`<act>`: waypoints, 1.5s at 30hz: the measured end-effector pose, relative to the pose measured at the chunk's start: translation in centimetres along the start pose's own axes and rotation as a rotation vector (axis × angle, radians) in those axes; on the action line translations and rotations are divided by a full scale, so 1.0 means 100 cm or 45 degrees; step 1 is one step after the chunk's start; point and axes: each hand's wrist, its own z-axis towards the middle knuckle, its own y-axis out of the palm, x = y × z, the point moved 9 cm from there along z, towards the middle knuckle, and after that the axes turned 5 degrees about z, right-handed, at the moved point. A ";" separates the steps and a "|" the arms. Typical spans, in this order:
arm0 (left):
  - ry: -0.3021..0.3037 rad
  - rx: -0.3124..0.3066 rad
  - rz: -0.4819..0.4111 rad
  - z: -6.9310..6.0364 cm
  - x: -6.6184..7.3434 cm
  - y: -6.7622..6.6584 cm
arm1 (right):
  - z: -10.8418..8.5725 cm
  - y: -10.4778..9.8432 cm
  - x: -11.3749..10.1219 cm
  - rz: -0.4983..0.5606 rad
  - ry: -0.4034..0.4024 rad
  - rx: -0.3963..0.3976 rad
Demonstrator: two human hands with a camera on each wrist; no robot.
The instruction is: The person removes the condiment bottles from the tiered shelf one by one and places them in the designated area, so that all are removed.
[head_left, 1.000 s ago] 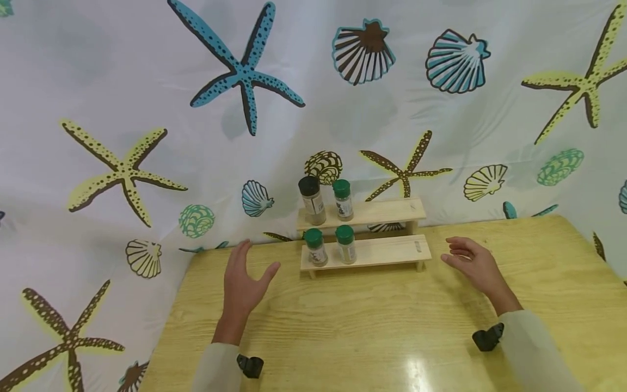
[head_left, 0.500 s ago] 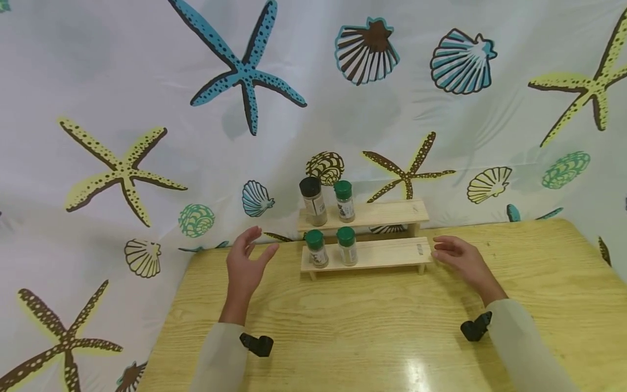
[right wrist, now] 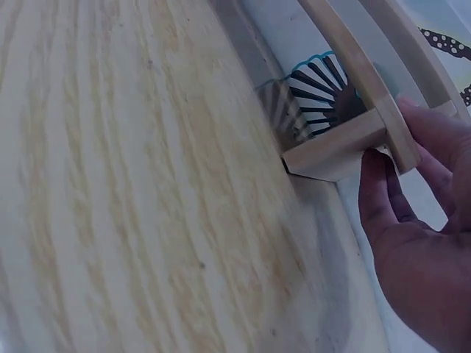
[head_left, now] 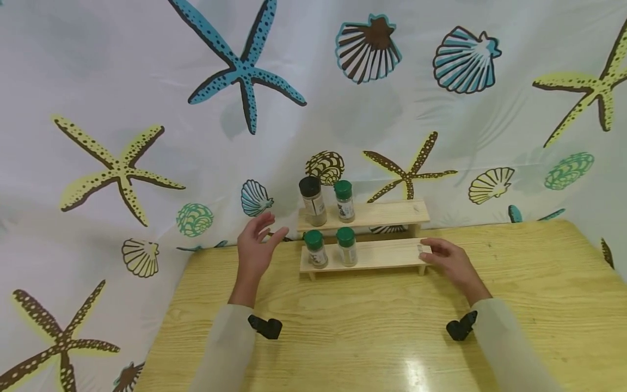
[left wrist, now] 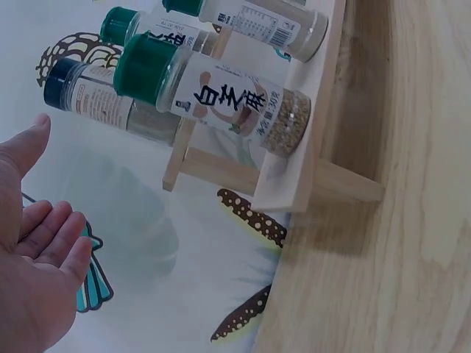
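Now the right hand (head_left: 450,264) pinches the right end of the lower wooden shelf (head_left: 387,253), on a table (head_left: 343,326); the left hand (head_left: 257,245), fingers spread, lies near its left end. Two green-capped jars (head_left: 347,251) stand there; behind, the upper shelf (head_left: 387,212) bears a black-capped jar (head_left: 315,208).

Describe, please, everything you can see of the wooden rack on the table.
The rack is made of what looks like pale, grained wood, with two long, narrow planks on short supports: a rear plank and a lower front plank. It stands at the back of the table, before the printed cloth. Four upright capped jars occupy its left part, two per plank; the rest of both planks is bare. The right hand grips the front plank's right end, fingers above and below.
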 end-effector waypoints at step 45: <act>-0.097 -0.089 -0.018 0.048 0.009 0.082 | 0.001 -0.003 -0.004 -0.100 0.048 0.025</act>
